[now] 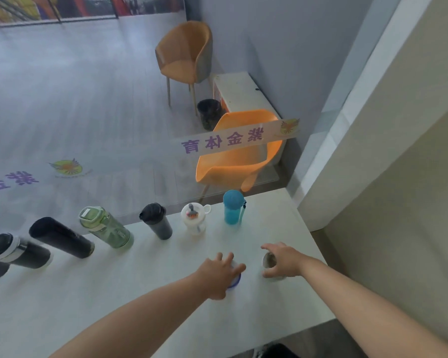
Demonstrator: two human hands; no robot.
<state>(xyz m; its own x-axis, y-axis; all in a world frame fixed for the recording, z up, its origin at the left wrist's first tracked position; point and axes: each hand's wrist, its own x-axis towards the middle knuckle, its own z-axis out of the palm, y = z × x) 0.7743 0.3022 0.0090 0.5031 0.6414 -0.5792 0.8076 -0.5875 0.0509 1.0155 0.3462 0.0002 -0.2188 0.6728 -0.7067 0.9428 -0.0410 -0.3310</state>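
Note:
My left hand [217, 275] lies on top of a low round container with a blue rim [236, 281] on the white table [140, 301]. Its fingers and thumb wrap over the top and hide most of the container. To the right, my right hand [287, 262] holds a small pale cup [269, 260] from the side, fingers behind it and thumb in front. The cup's open mouth shows a dark inside. Both things stand on the table, about a hand's width apart.
Several bottles line the table's far edge by a glass wall: a blue bottle [232, 208], a clear shaker [194, 219], a dark tumbler [157, 220], a green bottle [106, 227] and black flasks [60, 237]. An orange chair [238, 156] stands behind the glass. A wall rises on the right.

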